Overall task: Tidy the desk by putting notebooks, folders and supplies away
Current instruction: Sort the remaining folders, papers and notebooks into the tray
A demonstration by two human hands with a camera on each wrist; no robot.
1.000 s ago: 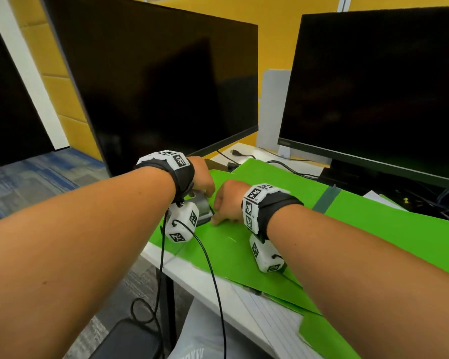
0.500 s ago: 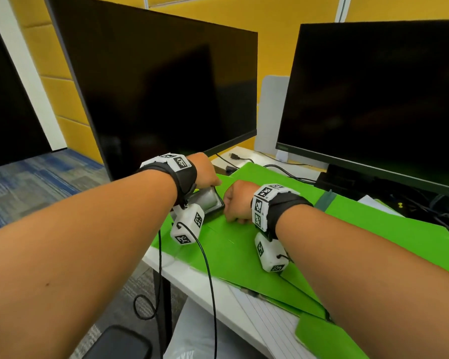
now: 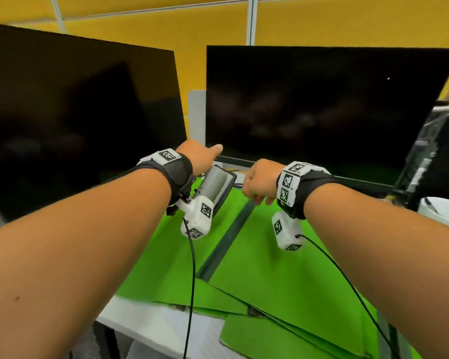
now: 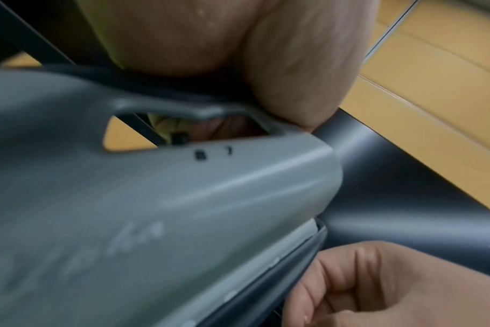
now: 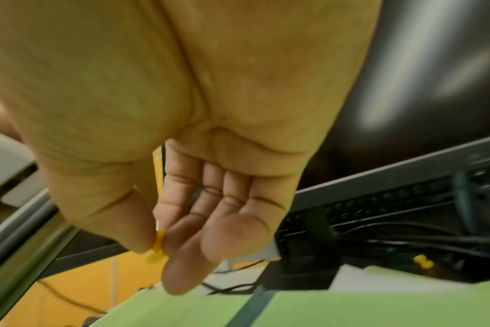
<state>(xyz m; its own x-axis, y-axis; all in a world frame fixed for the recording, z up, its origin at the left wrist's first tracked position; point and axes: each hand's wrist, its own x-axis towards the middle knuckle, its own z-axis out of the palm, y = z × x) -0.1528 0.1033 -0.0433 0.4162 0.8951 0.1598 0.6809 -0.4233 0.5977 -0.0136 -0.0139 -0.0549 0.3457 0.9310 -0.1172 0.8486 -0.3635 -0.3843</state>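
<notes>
The left hand (image 3: 197,158) holds a grey plastic hole punch with a black base (image 3: 217,185) lifted above the green paper folders (image 3: 283,275) that lie spread across the white surface (image 3: 140,317); its grip is clamped on the punch, thumb over the upper edge in the left wrist view. Just beside it, the right hand (image 3: 259,181) pinches a small yellow push pin (image 5: 157,247) between thumb and fingertips (image 5: 182,272), that grip closed on the pin. Another yellow push pin (image 5: 423,261) lies near the cables under the right black monitor (image 3: 322,107). A second black monitor (image 3: 75,112) stands at left.
</notes>
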